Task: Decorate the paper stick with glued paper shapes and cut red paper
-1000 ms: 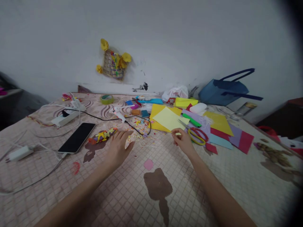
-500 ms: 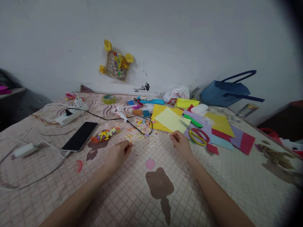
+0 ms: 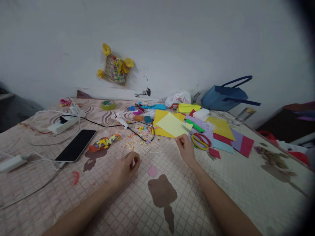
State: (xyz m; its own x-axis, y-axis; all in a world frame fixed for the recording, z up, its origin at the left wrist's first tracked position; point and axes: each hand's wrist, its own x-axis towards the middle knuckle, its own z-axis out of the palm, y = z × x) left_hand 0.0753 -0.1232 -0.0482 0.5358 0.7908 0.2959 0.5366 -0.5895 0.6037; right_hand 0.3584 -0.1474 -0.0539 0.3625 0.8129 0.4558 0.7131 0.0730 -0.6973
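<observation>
A: Your left hand (image 3: 126, 168): fingers curled, thumb drawn up to forefinger. Grip?

B: Cannot tell whether your fingertips pinch anything. Your right hand (image 3: 185, 149), likewise bunched at the fingertips; contents unclear.

A: Pink paper piece (image 3: 152, 170)?

B: Lying flat, just right of your left hand. Scissors (image 3: 194, 134) just right of your right hand, blades over the pale yellow sheet (image 3: 171, 125), which lies just beyond that hand.

A: Other side?

B: Phone (image 3: 75, 146), left of your left hand, well apart; multicoloured bundle (image 3: 105, 143) nearer, also left and beyond.
</observation>
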